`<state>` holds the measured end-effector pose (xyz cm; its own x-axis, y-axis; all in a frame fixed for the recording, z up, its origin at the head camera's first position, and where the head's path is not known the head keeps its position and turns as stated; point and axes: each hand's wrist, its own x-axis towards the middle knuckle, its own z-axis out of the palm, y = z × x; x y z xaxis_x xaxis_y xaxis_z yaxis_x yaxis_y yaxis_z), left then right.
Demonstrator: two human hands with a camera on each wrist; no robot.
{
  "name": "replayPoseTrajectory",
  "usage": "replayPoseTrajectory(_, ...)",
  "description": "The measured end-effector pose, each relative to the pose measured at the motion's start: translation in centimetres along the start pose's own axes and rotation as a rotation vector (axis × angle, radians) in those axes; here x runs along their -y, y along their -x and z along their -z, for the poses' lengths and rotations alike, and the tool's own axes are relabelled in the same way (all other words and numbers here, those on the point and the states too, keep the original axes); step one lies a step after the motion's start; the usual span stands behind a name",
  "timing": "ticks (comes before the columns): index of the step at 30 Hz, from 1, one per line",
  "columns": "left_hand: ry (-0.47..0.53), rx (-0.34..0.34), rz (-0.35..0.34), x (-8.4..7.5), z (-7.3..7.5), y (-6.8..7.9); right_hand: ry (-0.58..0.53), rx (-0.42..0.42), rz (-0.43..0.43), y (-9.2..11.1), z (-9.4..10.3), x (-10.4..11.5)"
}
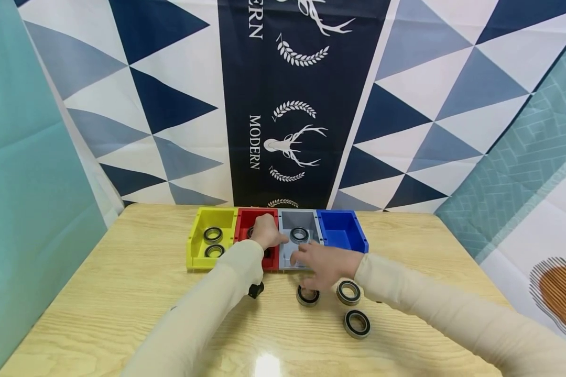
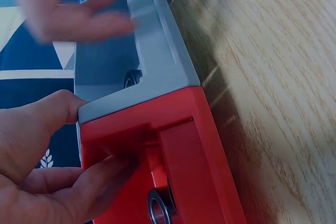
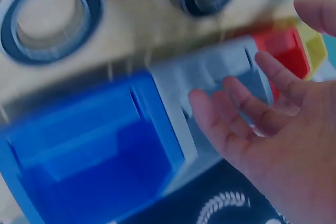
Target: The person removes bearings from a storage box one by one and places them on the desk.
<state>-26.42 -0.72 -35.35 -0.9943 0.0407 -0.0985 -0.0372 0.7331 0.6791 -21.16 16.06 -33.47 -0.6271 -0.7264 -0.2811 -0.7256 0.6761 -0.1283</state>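
My left hand (image 1: 264, 233) reaches over the red bin (image 2: 210, 166). In the left wrist view its thumb lies on the grey bin's side and its fingers dip into the red one, pinching the wall between the two. A ball bearing (image 2: 150, 206) stands in the red bin near those fingers. My right hand (image 1: 327, 262) hovers at the front of the grey bin (image 1: 302, 215), fingers spread and nothing held. Inside the grey bin lies one bearing (image 1: 299, 241). Just below the right hand, a bearing (image 1: 308, 302) on the table is partly covered by its fingers.
Left of the red bin is a yellow bin (image 1: 195, 235) with two bearings. A blue bin (image 1: 341, 230) ends the row at the right. Two more bearings, a nearer one (image 1: 349, 330) and a farther one (image 1: 340, 298), lie on the wooden table (image 1: 122, 293). A patterned cloth (image 1: 287, 104) hangs behind.
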Motion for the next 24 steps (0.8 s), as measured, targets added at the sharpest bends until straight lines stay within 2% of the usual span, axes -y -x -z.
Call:
replayPoseTrajectory(5,-0.006,-0.005,-0.002,0.0,0.2,-0.1,0.041,-0.068,-0.071,-1.5,1.7,-1.0)
replayPoseTrajectory(9,-0.004,0.010,0.009,0.0,0.1,-0.2,0.046,-0.064,-0.123,-2.7,2.3,-1.8)
replayPoseTrajectory(18,-0.021,0.003,0.022,0.2,-0.3,-0.6,0.054,-0.014,-0.293,-6.5,2.2,-3.1)
replayPoseTrajectory(24,-0.018,0.002,0.032,-0.1,-0.3,-0.3,-0.003,0.015,-0.406,-8.5,1.2,-3.8)
